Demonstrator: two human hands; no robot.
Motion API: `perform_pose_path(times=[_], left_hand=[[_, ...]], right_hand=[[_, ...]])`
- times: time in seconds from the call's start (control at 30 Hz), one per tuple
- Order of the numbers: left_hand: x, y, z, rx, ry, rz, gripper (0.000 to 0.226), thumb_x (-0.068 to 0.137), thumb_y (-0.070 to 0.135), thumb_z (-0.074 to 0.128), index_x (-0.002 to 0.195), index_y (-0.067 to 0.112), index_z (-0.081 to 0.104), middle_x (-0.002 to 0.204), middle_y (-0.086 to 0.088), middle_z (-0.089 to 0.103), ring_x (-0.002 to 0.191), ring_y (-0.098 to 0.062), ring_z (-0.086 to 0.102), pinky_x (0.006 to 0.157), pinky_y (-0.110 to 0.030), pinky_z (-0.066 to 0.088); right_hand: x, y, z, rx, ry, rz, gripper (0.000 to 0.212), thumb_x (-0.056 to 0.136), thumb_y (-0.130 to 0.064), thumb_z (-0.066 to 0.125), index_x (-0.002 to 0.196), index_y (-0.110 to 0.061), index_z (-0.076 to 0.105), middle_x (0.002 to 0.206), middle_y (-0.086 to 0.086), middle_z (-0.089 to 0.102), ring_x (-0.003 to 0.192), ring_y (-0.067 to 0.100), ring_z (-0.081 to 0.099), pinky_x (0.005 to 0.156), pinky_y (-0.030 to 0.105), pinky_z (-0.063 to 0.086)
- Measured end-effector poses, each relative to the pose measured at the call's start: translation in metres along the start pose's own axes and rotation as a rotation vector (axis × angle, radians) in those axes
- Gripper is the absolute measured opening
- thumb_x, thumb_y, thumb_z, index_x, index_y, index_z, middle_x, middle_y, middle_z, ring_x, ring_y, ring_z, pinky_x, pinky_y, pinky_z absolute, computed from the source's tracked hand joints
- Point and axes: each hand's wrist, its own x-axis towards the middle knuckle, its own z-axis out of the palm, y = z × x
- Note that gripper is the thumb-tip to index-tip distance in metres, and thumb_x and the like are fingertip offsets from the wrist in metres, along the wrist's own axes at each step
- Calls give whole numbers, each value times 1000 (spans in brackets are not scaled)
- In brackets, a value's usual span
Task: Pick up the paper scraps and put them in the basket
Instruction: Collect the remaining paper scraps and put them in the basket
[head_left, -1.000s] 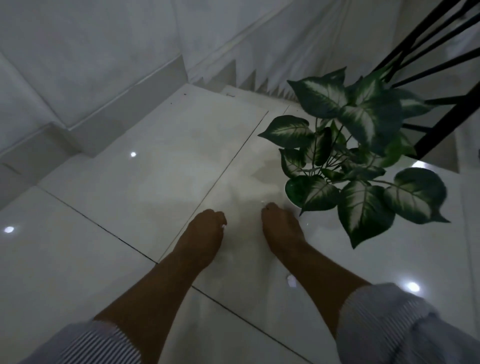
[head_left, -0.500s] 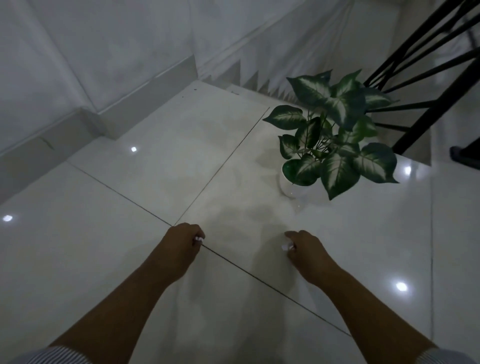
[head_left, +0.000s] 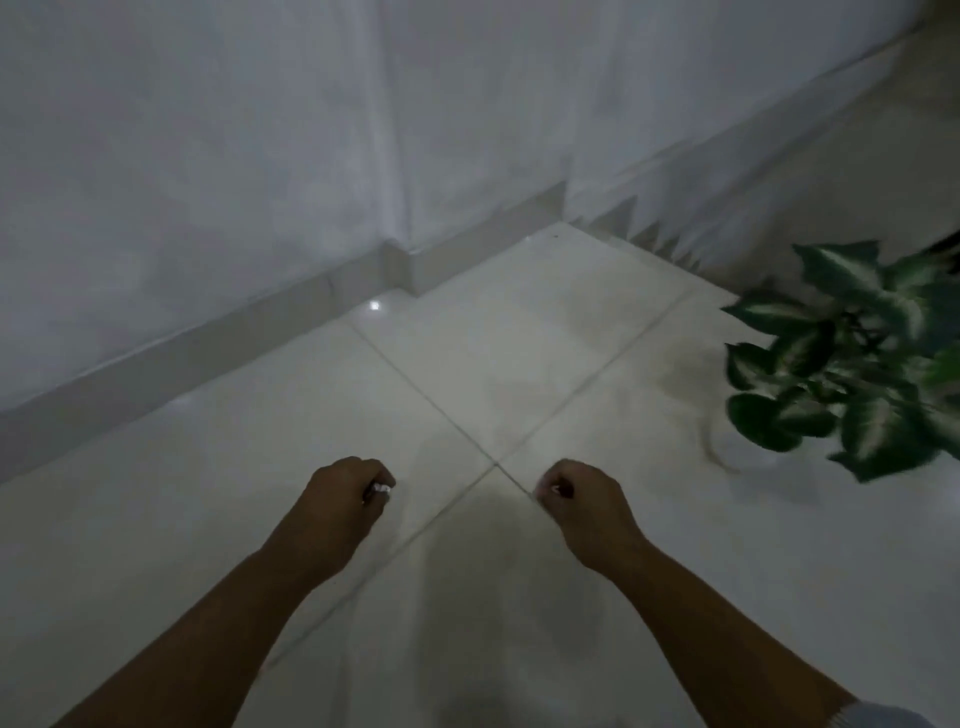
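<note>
My left hand is curled into a loose fist, and a small white paper scrap peeks out between thumb and fingers, pinched there. My right hand is curled the same way, with a pale bit showing at the fingertips. I take it for another scrap, though it is too small and dim to be sure. Both fists hang above the tiled floor, near where the tile lines cross, apart from each other.

So I judge the picking up done for these pieces, and the carrying and dropping left. The basket is nowhere in view, so I cannot say how far off it is. I see no more scraps on the floor, but the light is poor and the tiles pale. The leafy plant at my right is blurred and cut by the edge.
</note>
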Motion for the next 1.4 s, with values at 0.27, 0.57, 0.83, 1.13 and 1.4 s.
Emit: perform_pose_path(times=[0.27, 0.57, 0.83, 1.13, 1.4], left_hand=[[-119, -138, -189, 173, 300, -267, 7, 87, 14, 63, 84, 17, 68, 79, -3, 67, 70, -17, 59, 65, -27, 43], [-262, -222, -278, 39, 820, -512, 5, 86, 4, 65, 85, 6, 70, 82, -5, 70, 75, -18, 64, 67, -14, 43], [-363, -285, -317, 233, 1013, -677, 7, 84, 9, 65, 80, 14, 68, 78, 1, 68, 73, -14, 59, 70, -28, 45], [-411, -372, -314, 347, 1090, -942, 24, 92, 26, 47, 97, 12, 66, 87, -11, 72, 83, -31, 65, 80, -41, 50], [-412, -369, -307, 714, 710, -975, 51, 89, 29, 14, 75, 13, 60, 68, -10, 67, 62, -30, 60, 66, -37, 39]], right_hand=[[-3, -248, 137, 419, -261, -197, 9, 81, -15, 63, 75, -15, 68, 67, -8, 62, 67, 10, 56, 68, 32, 47], [-83, -422, 255, 416, -500, -471, 7, 80, -18, 68, 74, -14, 67, 66, -1, 60, 62, 16, 55, 64, 33, 45], [-171, -507, 341, 453, -730, -504, 6, 81, -9, 66, 75, -8, 67, 60, 7, 60, 48, 19, 52, 53, 32, 46], [-217, -551, 407, 335, -800, -609, 15, 81, -2, 64, 69, -10, 67, 61, 8, 64, 48, 18, 58, 54, 33, 52], [-223, -600, 456, 330, -673, -685, 7, 80, -14, 69, 75, -17, 72, 83, 2, 72, 80, 18, 66, 79, 35, 56]])
